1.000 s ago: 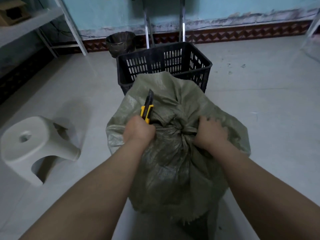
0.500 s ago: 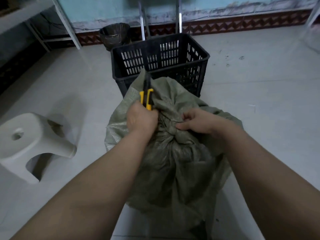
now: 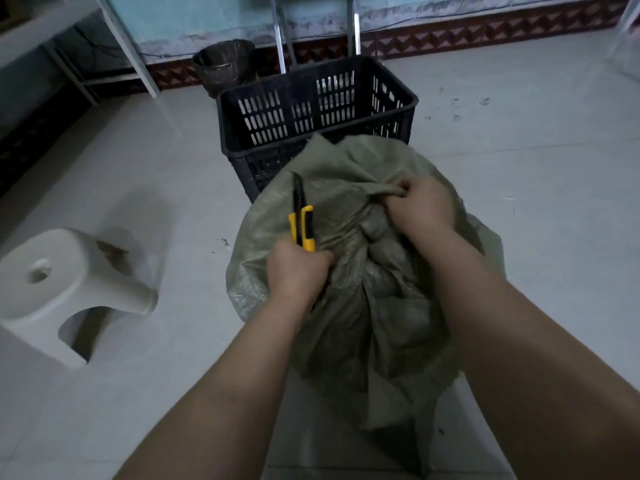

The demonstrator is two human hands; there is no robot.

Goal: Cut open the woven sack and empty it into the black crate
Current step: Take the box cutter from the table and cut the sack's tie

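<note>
1. Where the tiled floor [image 3: 519, 168] opens out on our left, a white plastic stool [image 3: 69, 282] stands well apart from the sack, with a round hole in its seat.
2. Behind it, against the wall, the white legs of a shelf rack [image 3: 133, 53] slant down to the floor.
3. A dark waste bin [image 3: 225, 64] with a liner sits by the wall, just behind the left rear corner of the black crate [image 3: 304, 98].
4. That crate stands on the floor with its slotted walls upright. We see nothing lying in the part of its inside that shows.
5. Our left hand [image 3: 294, 271] holds a yellow-and-black utility knife [image 3: 306, 226]. The fingers are curled tight round its handle in a fist, the tip points up and away from us, and the knuckles lie against the sack.
6. The green woven sack [image 3: 363, 323] stands on the floor directly in front of the crate, bulging and full. Its neck [image 3: 348, 232] is bound shut with cord, and its loose top flap overlaps the crate's near wall in our view. Whether the two touch, we cannot tell.
7. Our right hand [image 3: 422, 209] is just right of the bound neck, its fingers [image 3: 410, 188] curled and pinching a gathered fold of the sack's cloth above the cord.
</note>
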